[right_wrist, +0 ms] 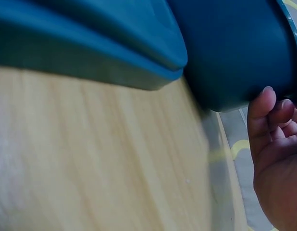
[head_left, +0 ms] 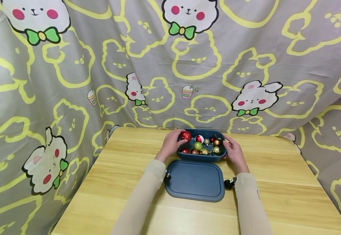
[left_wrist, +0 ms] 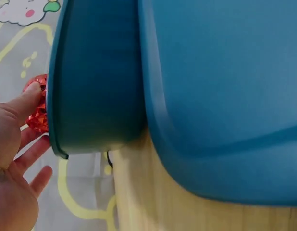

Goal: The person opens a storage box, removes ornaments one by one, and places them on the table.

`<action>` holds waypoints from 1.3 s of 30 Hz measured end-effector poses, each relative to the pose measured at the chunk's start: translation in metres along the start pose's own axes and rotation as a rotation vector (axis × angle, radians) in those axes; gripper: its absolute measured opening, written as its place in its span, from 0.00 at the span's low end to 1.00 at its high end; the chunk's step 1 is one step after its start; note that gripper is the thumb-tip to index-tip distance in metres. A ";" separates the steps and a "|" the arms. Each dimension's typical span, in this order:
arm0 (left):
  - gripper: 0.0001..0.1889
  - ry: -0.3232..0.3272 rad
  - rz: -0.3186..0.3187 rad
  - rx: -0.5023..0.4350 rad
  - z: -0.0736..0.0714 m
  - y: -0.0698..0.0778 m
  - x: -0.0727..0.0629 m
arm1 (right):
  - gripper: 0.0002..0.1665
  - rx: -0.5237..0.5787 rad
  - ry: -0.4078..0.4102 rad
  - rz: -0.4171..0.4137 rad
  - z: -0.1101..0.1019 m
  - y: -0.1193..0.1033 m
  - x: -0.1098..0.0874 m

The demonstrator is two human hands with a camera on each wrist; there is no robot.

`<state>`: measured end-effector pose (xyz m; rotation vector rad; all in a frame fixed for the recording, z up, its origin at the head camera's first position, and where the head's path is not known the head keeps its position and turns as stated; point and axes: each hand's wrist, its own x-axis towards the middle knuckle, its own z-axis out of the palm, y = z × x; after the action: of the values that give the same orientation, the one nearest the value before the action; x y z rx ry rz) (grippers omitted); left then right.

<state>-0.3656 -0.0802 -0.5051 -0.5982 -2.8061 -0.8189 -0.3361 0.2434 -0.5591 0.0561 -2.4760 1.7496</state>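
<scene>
A dark blue rectangular box [head_left: 201,158] holds several Christmas baubles, among them a green glitter bauble [head_left: 198,146], a red-and-white bauble [head_left: 199,139] and a copper bauble [head_left: 216,142]. At the box's left end, my left hand [head_left: 170,143] grips a large faceted red bauble [head_left: 185,136]. The left wrist view has the thumb across this red bauble [left_wrist: 39,118], level with the box rim, while the fingers spread below. Around the right end of the box, my right hand [head_left: 235,153] holds on with bent fingers; in the right wrist view, fingertips [right_wrist: 266,98] meet the box's lower wall.
Right in front of the box, a matching blue lid [head_left: 194,181] lies flat on the wooden table [head_left: 123,156], between the two forearms. A grey patterned curtain [head_left: 158,65] hangs behind the table and along its sides.
</scene>
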 end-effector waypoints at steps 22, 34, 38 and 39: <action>0.27 0.186 -0.061 -0.237 -0.032 -0.031 -0.011 | 0.30 0.004 -0.043 0.068 -0.005 -0.042 -0.017; 0.26 0.211 -0.123 -0.263 -0.038 -0.052 -0.017 | 0.32 -0.001 -0.004 0.016 -0.001 -0.001 -0.002; 0.26 0.223 -0.127 -0.257 -0.038 -0.056 -0.019 | 0.32 0.000 -0.001 0.014 0.000 -0.001 -0.002; 0.26 0.223 -0.129 -0.256 -0.037 -0.057 -0.020 | 0.32 -0.002 -0.003 0.013 -0.001 -0.001 -0.002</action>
<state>-0.3695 -0.1509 -0.5064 -0.3353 -2.5771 -1.2024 -0.3339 0.2437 -0.5586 0.0425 -2.4860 1.7527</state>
